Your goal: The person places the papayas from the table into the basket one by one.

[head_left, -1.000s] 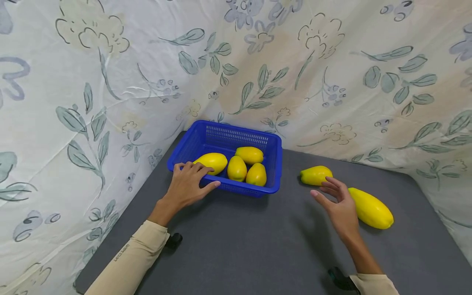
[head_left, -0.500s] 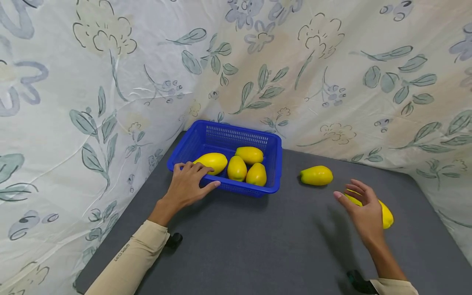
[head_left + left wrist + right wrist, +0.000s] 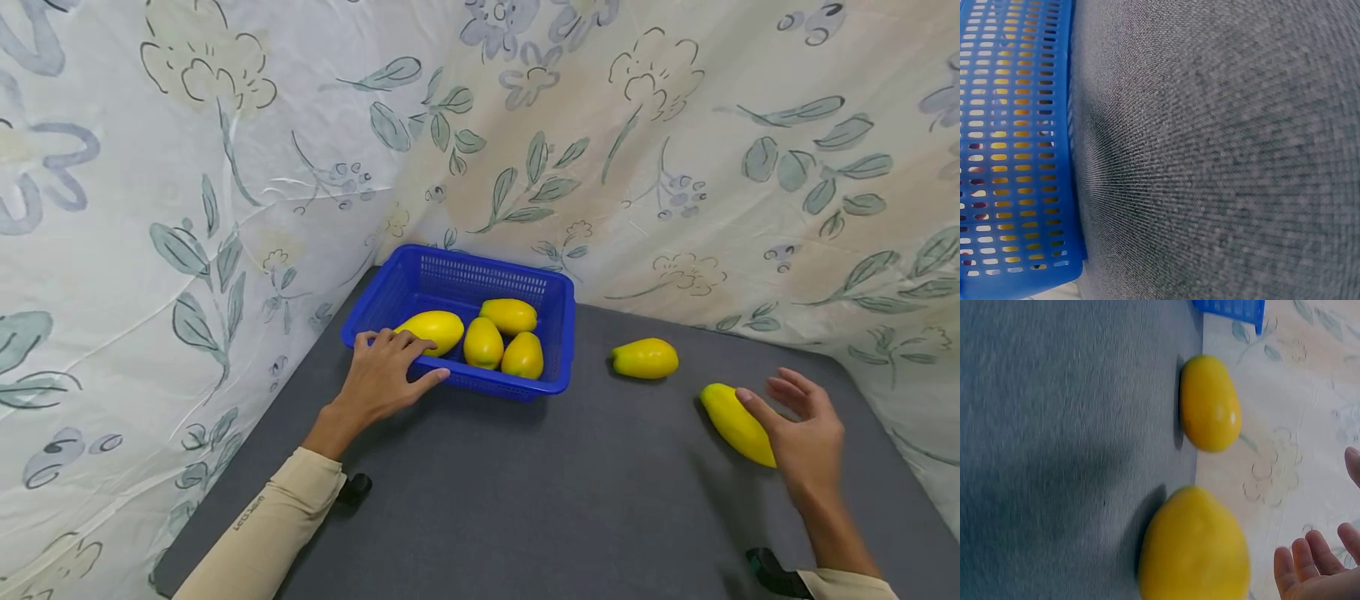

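My left hand (image 3: 382,375) holds the near rim of a blue plastic basket (image 3: 558,333) at its left corner, fingers bent over the edge and thumb outside. Inside lie several yellow papayas (image 3: 508,317); a larger one (image 3: 442,331) is partly hidden behind my fingers. My right hand (image 3: 810,433), thumb and fingers spread apart with nothing between them, is at the right side of a long yellow papaya (image 3: 735,425) on the table, covering its right end in the head view. In the right wrist view, the fingers (image 3: 1307,556) appear apart from this papaya (image 3: 1194,550).
A smaller papaya (image 3: 645,358) lies on the dark grey table (image 3: 570,500) between the basket and the long papaya. Floral cloth (image 3: 637,167) hangs behind and along the left side. The basket's slotted wall (image 3: 1016,156) fills the left of the left wrist view.
My right hand has moved rightward, from near the smaller papaya, across the long one to its right end. My left hand and the basket have stayed put.
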A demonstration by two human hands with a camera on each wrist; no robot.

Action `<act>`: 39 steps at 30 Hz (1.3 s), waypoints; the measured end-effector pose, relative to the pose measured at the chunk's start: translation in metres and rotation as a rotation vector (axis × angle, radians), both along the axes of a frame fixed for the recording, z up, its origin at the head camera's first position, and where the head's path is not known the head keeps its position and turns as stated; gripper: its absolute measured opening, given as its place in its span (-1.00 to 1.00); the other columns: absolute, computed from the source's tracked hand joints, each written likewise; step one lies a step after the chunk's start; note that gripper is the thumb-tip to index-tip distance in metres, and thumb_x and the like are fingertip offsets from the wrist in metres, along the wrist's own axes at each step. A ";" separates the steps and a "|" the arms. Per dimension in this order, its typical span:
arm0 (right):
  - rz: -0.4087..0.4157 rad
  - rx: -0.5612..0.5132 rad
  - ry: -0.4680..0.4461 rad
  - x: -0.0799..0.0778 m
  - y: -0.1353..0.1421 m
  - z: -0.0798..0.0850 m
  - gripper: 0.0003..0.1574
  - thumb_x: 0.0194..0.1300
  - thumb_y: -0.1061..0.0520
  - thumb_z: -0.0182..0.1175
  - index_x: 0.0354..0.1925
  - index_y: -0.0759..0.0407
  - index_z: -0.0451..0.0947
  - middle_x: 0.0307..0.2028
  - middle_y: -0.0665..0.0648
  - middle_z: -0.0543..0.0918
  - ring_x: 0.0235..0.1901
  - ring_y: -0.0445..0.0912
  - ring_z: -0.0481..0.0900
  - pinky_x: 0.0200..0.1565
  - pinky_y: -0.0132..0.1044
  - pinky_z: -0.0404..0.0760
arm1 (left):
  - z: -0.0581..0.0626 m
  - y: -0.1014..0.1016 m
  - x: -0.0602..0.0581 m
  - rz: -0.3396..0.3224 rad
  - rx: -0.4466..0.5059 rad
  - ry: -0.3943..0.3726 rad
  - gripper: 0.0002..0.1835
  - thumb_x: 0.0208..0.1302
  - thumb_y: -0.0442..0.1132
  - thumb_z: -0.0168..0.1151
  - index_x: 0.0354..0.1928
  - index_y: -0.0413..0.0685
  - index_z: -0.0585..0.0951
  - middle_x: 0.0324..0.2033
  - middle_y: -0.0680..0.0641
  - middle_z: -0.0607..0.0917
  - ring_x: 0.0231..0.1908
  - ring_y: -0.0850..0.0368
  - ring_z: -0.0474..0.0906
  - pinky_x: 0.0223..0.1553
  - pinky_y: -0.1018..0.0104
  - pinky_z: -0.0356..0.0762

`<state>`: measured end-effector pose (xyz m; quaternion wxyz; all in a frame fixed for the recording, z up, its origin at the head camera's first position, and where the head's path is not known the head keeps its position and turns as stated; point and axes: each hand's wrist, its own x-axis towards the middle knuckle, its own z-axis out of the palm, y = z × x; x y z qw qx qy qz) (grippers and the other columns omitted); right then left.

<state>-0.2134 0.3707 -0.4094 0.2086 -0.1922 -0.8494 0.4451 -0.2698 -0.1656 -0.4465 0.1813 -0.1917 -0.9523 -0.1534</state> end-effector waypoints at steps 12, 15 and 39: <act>-0.040 -0.019 -0.163 0.000 0.024 -0.010 0.09 0.43 -0.25 0.35 0.70 -0.17 0.05 0.66 0.19 0.15 0.65 0.16 0.08 0.55 0.24 0.16 | 0.000 -0.003 0.002 -0.006 -0.010 -0.001 -0.34 0.39 0.38 0.21 0.28 0.09 0.69 0.14 -0.12 0.70 0.11 -0.21 0.52 0.25 -0.36 0.24; -0.033 -0.023 -0.202 0.000 0.029 -0.013 0.13 0.44 -0.29 0.33 0.72 -0.13 0.00 0.68 0.24 0.07 0.66 0.21 0.01 0.55 0.31 0.11 | 0.000 -0.003 0.002 -0.006 -0.010 -0.003 -0.34 0.39 0.38 0.21 0.28 0.10 0.69 0.15 -0.12 0.70 0.11 -0.20 0.52 0.25 -0.35 0.24; 0.102 0.056 -0.363 0.004 0.037 -0.039 0.23 0.48 -0.29 0.28 0.71 0.17 -0.14 0.68 0.42 -0.15 0.60 0.47 -0.08 0.47 0.47 0.05 | 0.000 -0.010 0.002 -0.022 -0.010 0.010 -0.35 0.40 0.37 0.21 0.28 0.10 0.69 0.15 -0.12 0.69 0.11 -0.20 0.52 0.25 -0.35 0.24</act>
